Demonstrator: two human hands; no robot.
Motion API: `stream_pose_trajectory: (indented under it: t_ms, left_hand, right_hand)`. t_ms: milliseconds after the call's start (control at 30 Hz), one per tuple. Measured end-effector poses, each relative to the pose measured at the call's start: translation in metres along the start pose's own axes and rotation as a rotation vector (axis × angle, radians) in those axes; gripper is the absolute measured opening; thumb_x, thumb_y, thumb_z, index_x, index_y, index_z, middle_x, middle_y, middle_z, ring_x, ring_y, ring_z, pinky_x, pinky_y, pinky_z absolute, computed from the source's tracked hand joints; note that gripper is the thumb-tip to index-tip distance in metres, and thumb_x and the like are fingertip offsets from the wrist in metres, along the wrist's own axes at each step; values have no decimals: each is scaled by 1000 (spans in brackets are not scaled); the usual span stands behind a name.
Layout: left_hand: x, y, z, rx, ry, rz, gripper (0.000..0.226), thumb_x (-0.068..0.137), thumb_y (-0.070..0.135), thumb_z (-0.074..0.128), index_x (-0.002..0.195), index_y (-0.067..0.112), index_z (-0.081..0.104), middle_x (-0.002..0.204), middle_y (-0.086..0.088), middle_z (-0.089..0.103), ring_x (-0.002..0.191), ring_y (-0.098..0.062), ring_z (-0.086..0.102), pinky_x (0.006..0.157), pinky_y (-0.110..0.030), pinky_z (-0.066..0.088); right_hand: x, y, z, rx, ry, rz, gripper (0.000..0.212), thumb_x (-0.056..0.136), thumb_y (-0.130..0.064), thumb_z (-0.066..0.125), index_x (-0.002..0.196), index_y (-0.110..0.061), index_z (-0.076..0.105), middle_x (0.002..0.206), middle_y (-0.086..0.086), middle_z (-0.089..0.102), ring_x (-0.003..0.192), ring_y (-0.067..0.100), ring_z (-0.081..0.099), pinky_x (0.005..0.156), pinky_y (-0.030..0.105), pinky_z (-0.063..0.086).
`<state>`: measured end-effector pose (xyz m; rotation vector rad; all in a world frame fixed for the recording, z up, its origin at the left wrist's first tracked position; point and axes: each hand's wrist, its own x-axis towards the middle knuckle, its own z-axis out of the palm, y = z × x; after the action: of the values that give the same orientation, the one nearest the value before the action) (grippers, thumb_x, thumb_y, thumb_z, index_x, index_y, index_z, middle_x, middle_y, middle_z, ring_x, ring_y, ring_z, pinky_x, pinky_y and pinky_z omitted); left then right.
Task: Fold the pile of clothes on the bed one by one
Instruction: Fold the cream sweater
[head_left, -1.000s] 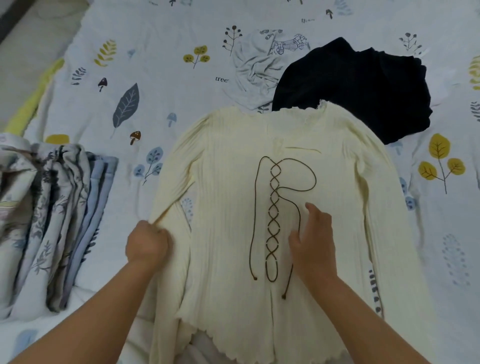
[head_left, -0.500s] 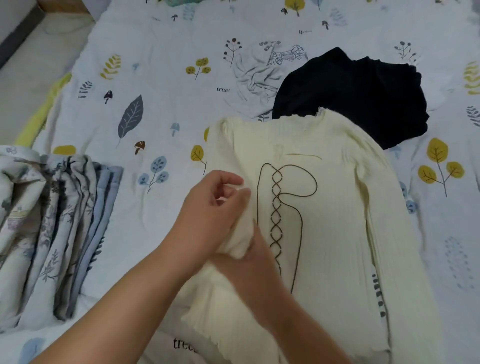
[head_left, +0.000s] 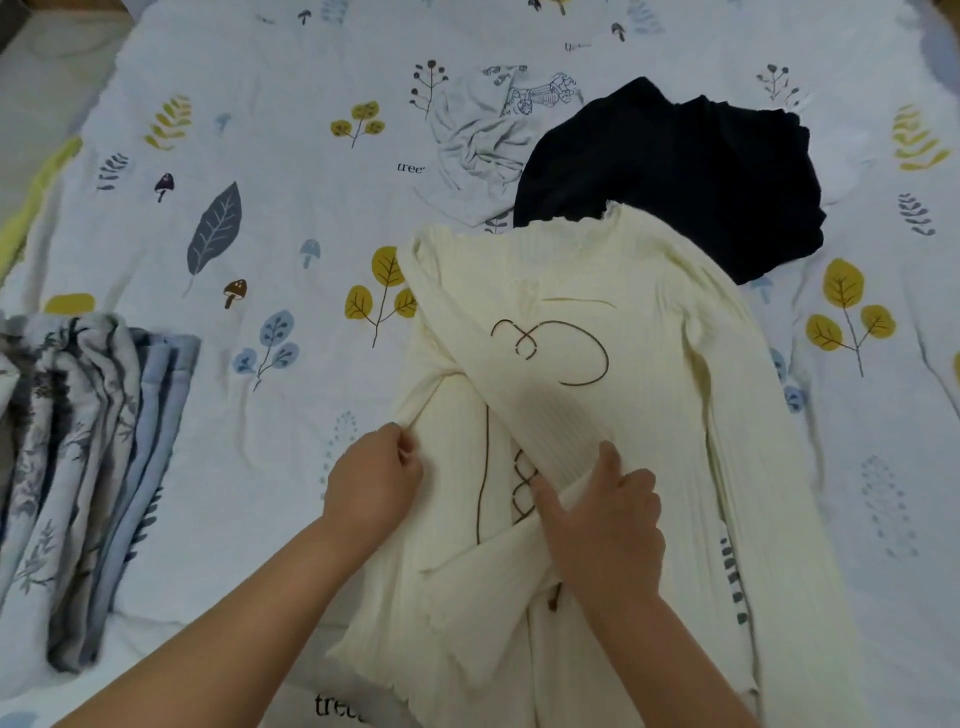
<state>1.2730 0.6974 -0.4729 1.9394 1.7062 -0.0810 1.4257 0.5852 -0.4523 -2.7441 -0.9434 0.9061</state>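
A cream ribbed long-sleeved top (head_left: 649, 332) with brown lacing lies flat on the bed, neck away from me. Its left sleeve is folded diagonally across the chest, covering part of the lacing. My left hand (head_left: 371, 480) pinches the top's folded left edge with curled fingers. My right hand (head_left: 605, 525) grips the folded sleeve where it bends, thumb up against the fabric. Behind the cream top lie a crumpled black garment (head_left: 675, 166) and a pale grey printed garment (head_left: 483, 135).
A stack of folded grey-and-blue patterned clothes (head_left: 78, 467) sits at the left. The bed sheet (head_left: 260, 171) is white with leaf and mushroom prints. The floor shows at the top left beyond the bed's edge.
The left sleeve was lifted from the top's left side and laid across the chest. My left hand moved back to the left edge; my right hand now holds the sleeve.
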Motion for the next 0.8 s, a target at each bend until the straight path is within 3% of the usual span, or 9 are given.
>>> stream_pose_trajectory:
  t_ms: [100, 167, 300, 400, 467, 533, 667, 733, 800]
  left_hand:
    - [14, 15, 1, -26, 130, 103, 20, 91, 14, 51, 108, 9, 58, 103, -7, 59, 84, -18, 54, 69, -25, 36]
    - [33, 23, -6, 0, 214, 190, 25, 89, 9, 50, 113, 7, 57, 110, -11, 55, 93, -26, 55, 72, -30, 40]
    - [82, 36, -23, 85, 275, 359, 43, 87, 4, 43, 130, 10, 47, 141, -8, 37, 116, -31, 43, 74, -35, 37]
    - [119, 45, -36, 339, 187, 475, 49, 91, 3, 43, 139, 15, 37, 151, -1, 24, 120, -29, 40, 75, -39, 40]
    - [141, 50, -44, 631, 93, 539, 44, 88, 0, 47, 130, 12, 44, 143, -6, 35, 111, -31, 49, 71, -40, 45]
    - [157, 56, -56, 705, 12, 517, 29, 88, 6, 48, 116, 11, 55, 123, -9, 53, 105, -31, 53, 70, -35, 41]
    - [178, 65, -97, 348, -130, 446, 21, 88, 10, 59, 107, 8, 66, 98, -11, 62, 95, -27, 54, 75, -26, 33]
    - [183, 66, -122, 213, -270, 379, 11, 89, 12, 60, 93, 6, 68, 77, -7, 58, 74, -21, 50, 67, -25, 35]
    - [188, 65, -141, 174, -357, 299, 22, 90, 22, 60, 71, 10, 64, 62, -3, 49, 59, -20, 40, 55, -25, 32]
  right_hand:
    - [9, -4, 11, 26, -67, 38, 79, 86, -64, 40, 146, -26, 6, 126, 11, 33, 111, 26, 44, 83, 35, 43]
    - [14, -4, 15, -14, -67, 29, 73, 87, -57, 44, 143, -25, 10, 122, 10, 35, 104, 24, 47, 77, 32, 43]
    - [17, -1, 13, -113, -72, -13, 47, 93, -24, 46, 135, -15, 26, 119, 7, 40, 100, 21, 52, 76, 27, 46]
    - [18, 8, 2, 92, -74, -42, 38, 87, -1, 45, 118, -21, 37, 102, -1, 49, 84, 14, 55, 68, 24, 45]
    - [16, 18, -9, 295, -107, -26, 46, 82, 7, 44, 109, -29, 35, 89, -6, 51, 74, 11, 55, 60, 24, 45]
    - [16, 27, -22, 467, -158, 9, 54, 81, 8, 46, 114, -33, 34, 85, -12, 49, 71, 7, 55, 52, 19, 42]
    - [18, 39, -47, 796, -282, 135, 57, 79, 10, 53, 116, -32, 44, 90, 0, 68, 64, 10, 62, 47, 16, 40]
    - [23, 43, -59, 970, -388, 197, 55, 76, 16, 50, 111, -26, 54, 84, 7, 72, 55, 16, 60, 45, 22, 40]
    - [29, 47, -71, 1083, -516, 257, 52, 76, 19, 46, 109, -18, 60, 71, 8, 69, 47, 17, 55, 42, 23, 38]
